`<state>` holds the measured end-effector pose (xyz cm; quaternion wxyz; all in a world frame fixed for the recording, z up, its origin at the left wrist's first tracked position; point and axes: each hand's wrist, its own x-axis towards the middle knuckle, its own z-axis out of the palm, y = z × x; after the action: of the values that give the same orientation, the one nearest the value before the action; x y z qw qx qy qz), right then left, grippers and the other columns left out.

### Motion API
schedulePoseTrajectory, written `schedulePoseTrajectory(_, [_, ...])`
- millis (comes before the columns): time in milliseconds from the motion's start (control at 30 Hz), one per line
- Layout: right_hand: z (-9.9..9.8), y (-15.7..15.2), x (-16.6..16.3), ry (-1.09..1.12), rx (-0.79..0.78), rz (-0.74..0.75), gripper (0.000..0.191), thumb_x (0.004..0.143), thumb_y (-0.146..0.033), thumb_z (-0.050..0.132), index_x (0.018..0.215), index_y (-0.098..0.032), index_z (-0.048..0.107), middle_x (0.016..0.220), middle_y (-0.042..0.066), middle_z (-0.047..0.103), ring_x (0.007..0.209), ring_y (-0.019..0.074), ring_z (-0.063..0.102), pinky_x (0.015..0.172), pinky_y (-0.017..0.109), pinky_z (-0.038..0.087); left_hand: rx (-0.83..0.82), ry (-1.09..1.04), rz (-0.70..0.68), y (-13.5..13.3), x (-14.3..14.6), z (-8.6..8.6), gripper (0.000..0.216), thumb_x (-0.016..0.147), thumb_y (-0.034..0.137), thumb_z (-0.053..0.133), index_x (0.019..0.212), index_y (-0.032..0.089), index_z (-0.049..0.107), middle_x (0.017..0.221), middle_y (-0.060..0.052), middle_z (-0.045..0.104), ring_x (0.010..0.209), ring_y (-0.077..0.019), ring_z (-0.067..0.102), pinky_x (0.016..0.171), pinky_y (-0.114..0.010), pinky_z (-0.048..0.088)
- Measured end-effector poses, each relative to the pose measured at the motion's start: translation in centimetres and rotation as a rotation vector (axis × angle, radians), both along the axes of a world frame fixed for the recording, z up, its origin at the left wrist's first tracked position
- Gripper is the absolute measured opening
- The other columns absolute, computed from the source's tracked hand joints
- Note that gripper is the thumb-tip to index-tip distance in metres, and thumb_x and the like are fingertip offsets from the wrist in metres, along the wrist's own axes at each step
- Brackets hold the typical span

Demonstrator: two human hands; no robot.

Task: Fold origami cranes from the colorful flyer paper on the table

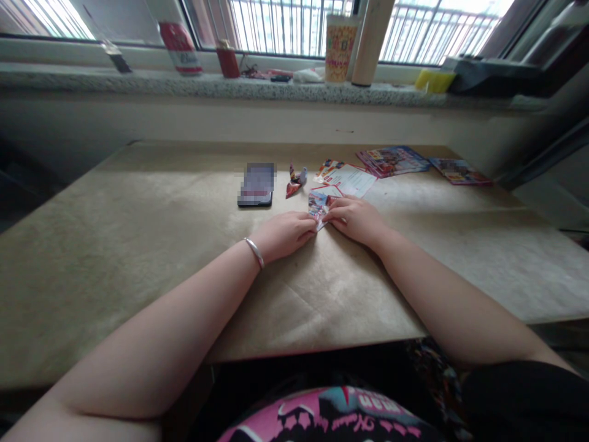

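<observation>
A small piece of printed, colourful folded paper (318, 207) lies on the brown-paper-covered table (138, 245) in front of me. My left hand (285, 234), with a silver bangle on its wrist, has its fingers curled and pressed on the paper's left corner. My right hand (354, 219) is closed over the paper's right side, fingertips pinching its edge. Both hands meet at the paper, which is partly hidden under them.
A dark phone (256, 185) lies behind my left hand. Beside it sits a small folded paper figure (295, 180), then loose leaflets (348, 178) and stacks of printed sheets (393, 160) at the back right. The windowsill (230, 86) holds cups and bottles.
</observation>
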<state>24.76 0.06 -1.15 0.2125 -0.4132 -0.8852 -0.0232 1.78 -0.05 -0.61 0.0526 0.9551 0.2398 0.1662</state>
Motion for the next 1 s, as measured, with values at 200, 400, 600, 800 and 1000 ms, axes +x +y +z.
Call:
schedulePoseTrajectory(200, [-0.2,0.1,-0.1,0.069,-0.086,-0.049,0.023,0.087,-0.021,0.055,0.093,-0.025,0.077,0.1,0.004,0.072,0.092,0.0189,0.064,0.084,0.03,0.048,-0.024,0.044,0.04,-0.2,0.2,0.4,0.017,0.092,0.02,0.049,0.095,0.016,0.064,0.099,-0.009,0.066,0.092,-0.0193,0.063,0.082,-0.03,0.049])
schedulePoseTrajectory(400, [0.1,-0.1,-0.4,0.125,-0.139,-0.062,0.019,0.084,-0.024,0.059,0.091,-0.023,0.077,0.096,0.006,0.07,0.09,0.0189,0.063,0.083,0.03,0.048,0.003,0.018,0.077,-0.1,0.4,-0.2,0.019,0.094,0.02,0.045,0.095,0.017,0.064,0.097,-0.008,0.065,0.09,-0.0194,0.061,0.08,-0.03,0.048])
schedulePoseTrajectory(600, [0.1,-0.3,-1.2,0.137,-0.149,-0.176,0.019,0.084,-0.035,0.061,0.083,-0.021,0.075,0.09,0.007,0.068,0.086,0.0195,0.061,0.08,0.031,0.047,0.032,-0.042,0.161,-0.1,1.3,-0.8,0.016,0.092,0.02,0.049,0.089,0.017,0.064,0.092,-0.007,0.065,0.088,-0.0196,0.059,0.08,-0.031,0.048])
schedulePoseTrajectory(800, [0.1,-0.5,-1.8,0.146,-0.144,-0.23,0.021,0.081,-0.04,0.066,0.078,-0.021,0.072,0.087,0.007,0.067,0.088,0.0211,0.06,0.08,0.032,0.046,0.012,-0.049,0.157,-0.2,1.3,-0.5,0.013,0.089,0.018,0.052,0.088,0.017,0.065,0.093,-0.006,0.065,0.088,-0.0194,0.059,0.081,-0.031,0.048])
schedulePoseTrajectory(1000, [-0.4,0.0,-1.6,0.196,-0.153,-0.208,0.019,0.079,-0.04,0.069,0.078,-0.021,0.072,0.085,0.006,0.067,0.089,0.0212,0.06,0.08,0.032,0.046,-0.003,-0.06,0.063,0.0,0.7,-0.4,0.018,0.091,0.02,0.052,0.098,0.019,0.068,0.1,-0.007,0.068,0.092,-0.0192,0.062,0.084,-0.031,0.049])
